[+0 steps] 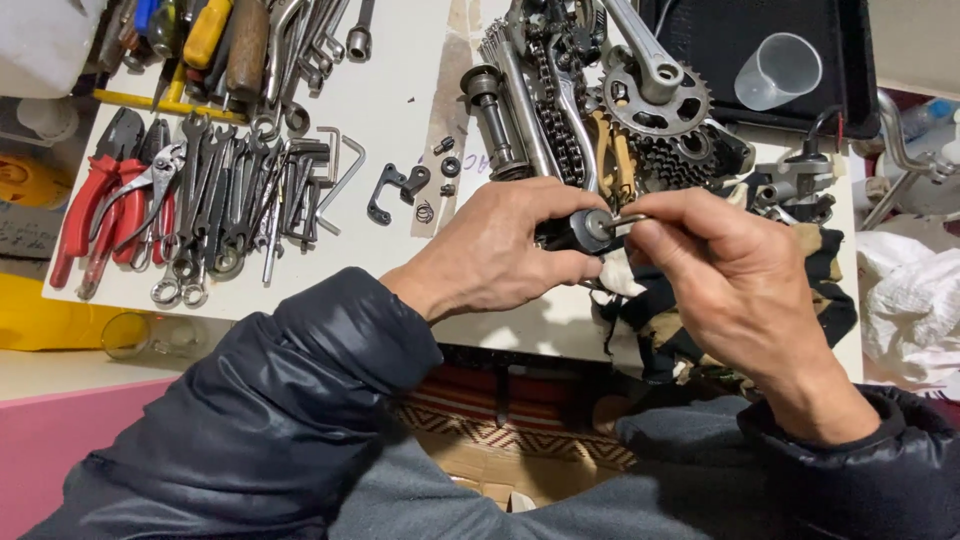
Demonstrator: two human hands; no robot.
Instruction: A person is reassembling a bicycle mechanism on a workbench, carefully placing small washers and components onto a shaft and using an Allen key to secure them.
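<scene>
Gripping one round metal part point(590, 228), left hand point(500, 255); right hand point(730, 270) pinches one key point(630, 219).

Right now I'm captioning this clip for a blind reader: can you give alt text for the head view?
A person's left hand grips a small dark round part while the right hand holds a thin metal pin against it, above a white worktable. Behind lie a bicycle chainring, a chain, spanners and red pliers.

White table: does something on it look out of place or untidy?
Mostly orderly. The wrenches lie in a row, but the chainring and chain sit in a tangled heap, and a clear plastic cup lies tipped in the black tray.
</scene>
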